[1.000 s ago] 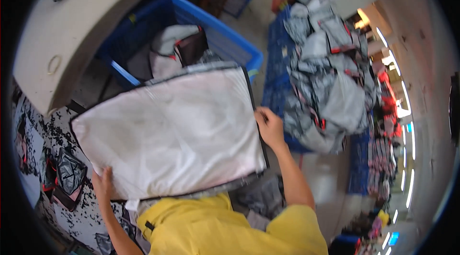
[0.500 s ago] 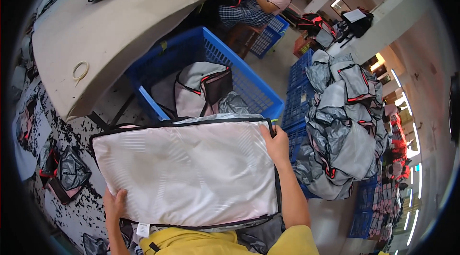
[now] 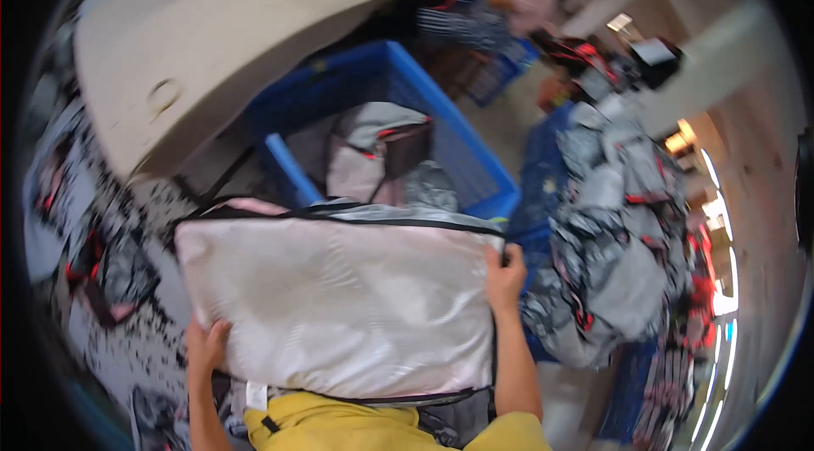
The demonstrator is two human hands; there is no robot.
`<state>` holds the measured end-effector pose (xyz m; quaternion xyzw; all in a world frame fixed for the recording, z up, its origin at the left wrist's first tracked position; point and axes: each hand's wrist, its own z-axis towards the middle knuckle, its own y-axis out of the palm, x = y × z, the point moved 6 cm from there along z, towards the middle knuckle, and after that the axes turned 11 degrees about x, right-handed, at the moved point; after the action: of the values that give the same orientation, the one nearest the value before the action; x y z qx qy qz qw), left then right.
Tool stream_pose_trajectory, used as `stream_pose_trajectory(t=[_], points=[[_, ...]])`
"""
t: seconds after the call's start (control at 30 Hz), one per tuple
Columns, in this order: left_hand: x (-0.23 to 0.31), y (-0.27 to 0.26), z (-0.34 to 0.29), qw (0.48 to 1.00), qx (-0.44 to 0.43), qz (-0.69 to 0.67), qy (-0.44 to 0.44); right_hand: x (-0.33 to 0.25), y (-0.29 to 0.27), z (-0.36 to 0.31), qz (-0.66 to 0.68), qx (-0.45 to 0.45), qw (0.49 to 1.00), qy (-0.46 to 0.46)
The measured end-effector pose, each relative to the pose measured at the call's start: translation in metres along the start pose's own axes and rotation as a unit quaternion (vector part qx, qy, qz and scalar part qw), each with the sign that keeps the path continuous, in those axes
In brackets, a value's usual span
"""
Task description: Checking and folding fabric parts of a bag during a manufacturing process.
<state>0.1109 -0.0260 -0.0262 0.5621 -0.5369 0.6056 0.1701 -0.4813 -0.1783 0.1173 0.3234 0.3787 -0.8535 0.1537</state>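
Note:
A wide rectangular sewn fabric panel (image 3: 339, 307), white with a pinkish sheen and black-bound edges, stretches across in front of me. My left hand (image 3: 207, 347) grips its left side near the lower corner, thumb on top and fingers hidden beneath. At the upper right corner my right hand (image 3: 505, 280) is closed on the dark edge. A small white label (image 3: 257, 395) hangs at the panel's lower left. Beyond the panel's far edge stands a blue plastic crate (image 3: 458, 116) holding grey and dark sewn pieces (image 3: 373, 146).
A beige tabletop (image 3: 212, 36) with a ring of tape (image 3: 164, 95) extends at the far left. Silver-grey sewn pieces (image 3: 623, 222) are heaped over blue crates at right. Dark scraps litter the left floor (image 3: 153, 341). Another person (image 3: 530, 2) sits at the back.
The whole view has shifted and blurred, with surroundings sliding rightward. The panel's far edge sits slightly lower in view, and my right hand has come down with it. Both hands keep their hold.

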Motion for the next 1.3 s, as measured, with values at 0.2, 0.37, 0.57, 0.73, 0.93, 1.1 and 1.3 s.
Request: stream_pose_trajectory(t=[0.2, 0.37, 0.57, 0.73, 0.93, 1.1, 1.3], points=[[0.003, 0.004, 0.009, 0.998, 0.016, 0.056, 0.005, 0.017, -0.005, 0.008, -0.009, -0.021, 0.999, 0.028], [0.006, -0.004, 0.005, 0.994, -0.026, 0.087, -0.062, -0.004, 0.007, 0.017, -0.142, 0.017, 0.982, -0.120], [-0.003, -0.006, 0.001, 0.990, -0.067, 0.096, -0.082, -0.126, 0.033, -0.040, -0.116, -0.141, 0.943, -0.279], [-0.002, -0.010, -0.009, 0.989, -0.070, 0.092, -0.088, -0.208, 0.103, -0.163, 0.045, -0.446, 0.845, -0.292], [-0.045, -0.032, -0.022, 0.987, -0.054, -0.102, -0.113, -0.239, 0.150, -0.258, 0.148, -0.553, 0.735, -0.363], [-0.072, -0.035, -0.045, 0.973, 0.002, -0.178, -0.149, -0.247, 0.161, -0.281, 0.156, -0.581, 0.733, -0.317], [-0.056, -0.027, -0.046, 0.971, 0.130, -0.147, -0.138, -0.279, 0.134, -0.318, 0.123, -0.555, 0.718, -0.401]])
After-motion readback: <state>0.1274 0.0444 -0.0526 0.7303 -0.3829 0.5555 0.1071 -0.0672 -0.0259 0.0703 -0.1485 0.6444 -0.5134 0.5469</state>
